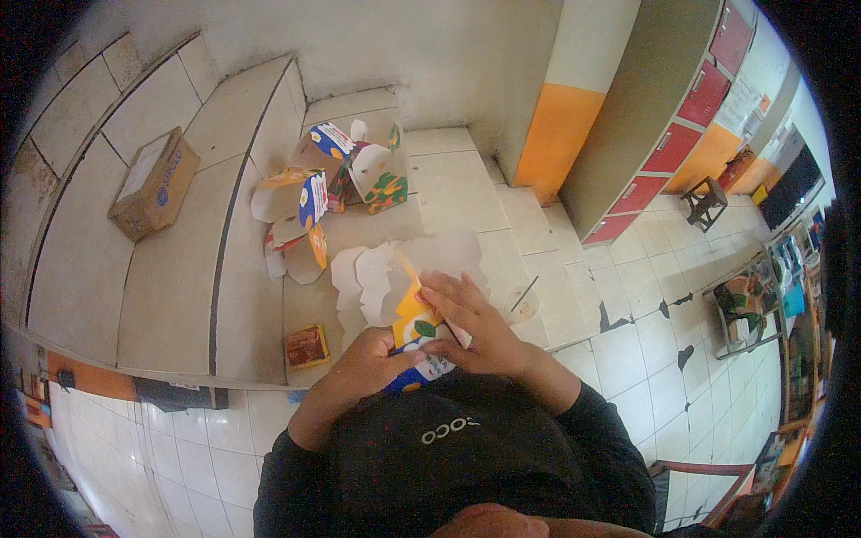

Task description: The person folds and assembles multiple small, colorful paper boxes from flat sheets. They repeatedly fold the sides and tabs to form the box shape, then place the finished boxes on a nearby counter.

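Close to my body is a partly folded paper food carton (pixel 411 325), printed yellow and blue with a green leaf shape. My left hand (pixel 363 360) grips its near left side, thumb on top. My right hand (pixel 475 325) lies along its right side, with fingers over the upper panel and thumb at the lower part. Just beyond, flat white carton blanks (pixel 366 280) lie on the tiled ledge. Farther off stand several folded cartons, among them a yellow and blue one (pixel 305 215) and a green-patterned one (pixel 381 175).
A small red and yellow packet (pixel 307 346) lies left of my left hand. Right of my right hand stands a clear cup (pixel 523 305) with a dark straw. A brown cardboard box (pixel 157 184) rests on the upper left step. Red-doored lockers (pixel 668 148) and a stool (pixel 705 204) are at right.
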The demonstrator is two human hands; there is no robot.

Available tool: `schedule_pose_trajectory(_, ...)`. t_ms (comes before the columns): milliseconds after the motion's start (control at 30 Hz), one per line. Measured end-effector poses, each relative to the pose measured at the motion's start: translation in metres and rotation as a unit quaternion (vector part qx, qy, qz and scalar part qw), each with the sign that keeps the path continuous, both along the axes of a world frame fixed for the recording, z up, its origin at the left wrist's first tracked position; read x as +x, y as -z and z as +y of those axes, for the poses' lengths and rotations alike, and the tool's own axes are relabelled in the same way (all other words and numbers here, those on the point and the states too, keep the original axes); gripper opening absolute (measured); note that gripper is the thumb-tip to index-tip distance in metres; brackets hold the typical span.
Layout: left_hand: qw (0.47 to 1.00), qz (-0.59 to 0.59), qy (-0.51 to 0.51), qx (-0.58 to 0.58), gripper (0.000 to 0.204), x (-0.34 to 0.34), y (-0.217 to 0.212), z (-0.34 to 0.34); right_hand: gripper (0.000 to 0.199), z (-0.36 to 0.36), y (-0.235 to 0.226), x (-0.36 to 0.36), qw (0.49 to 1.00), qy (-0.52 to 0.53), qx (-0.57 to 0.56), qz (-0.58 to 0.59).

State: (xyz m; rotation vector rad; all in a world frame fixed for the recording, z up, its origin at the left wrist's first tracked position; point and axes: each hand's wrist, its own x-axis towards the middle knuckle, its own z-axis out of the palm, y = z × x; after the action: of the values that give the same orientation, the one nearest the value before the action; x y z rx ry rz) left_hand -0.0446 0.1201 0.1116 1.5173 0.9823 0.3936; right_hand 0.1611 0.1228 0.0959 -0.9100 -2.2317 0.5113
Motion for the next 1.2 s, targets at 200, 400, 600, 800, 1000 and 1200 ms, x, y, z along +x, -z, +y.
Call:
schedule_pose_trajectory(200, 0.994, 0.098, 0.037, -0.032, 0.027, 0.010, -0.030, -0.007, 0.067, -0.002, 0.003, 0.003, 0.996, -0.058, -0.012, -0.063)
schedule_pose_trajectory(400, 0.994, 0.018, 0.080, 0.066, 0.033, 0.006, 0.014, -0.014, 0.042, -0.006, 0.008, 0.006, 0.990, -0.135, -0.040, -0.009)
schedule_pose_trajectory(600, 0.950, -0.173, 0.150, 0.211, 0.037, -0.011, 0.090, -0.003, 0.018, -0.010, 0.017, 0.018, 0.980, -0.152, -0.042, 0.120)
schedule_pose_trajectory(800, 0.687, -0.541, 0.007, -0.485, 0.043, -0.008, 0.080, 0.014, 0.012, -0.006, 0.003, 0.023, 0.953, -0.276, -0.020, 0.124)
schedule_pose_trajectory(1000, 0.894, -0.281, -0.042, -0.347, 0.047, -0.004, 0.044, 0.010, 0.008, -0.003, 0.007, 0.029, 0.956, -0.251, -0.033, 0.152)
schedule_pose_trajectory(1200, 0.936, -0.304, -0.079, -0.158, 0.042, 0.007, 0.047, -0.005, 0.013, -0.008, 0.015, 0.030, 0.955, -0.148, -0.099, 0.238)
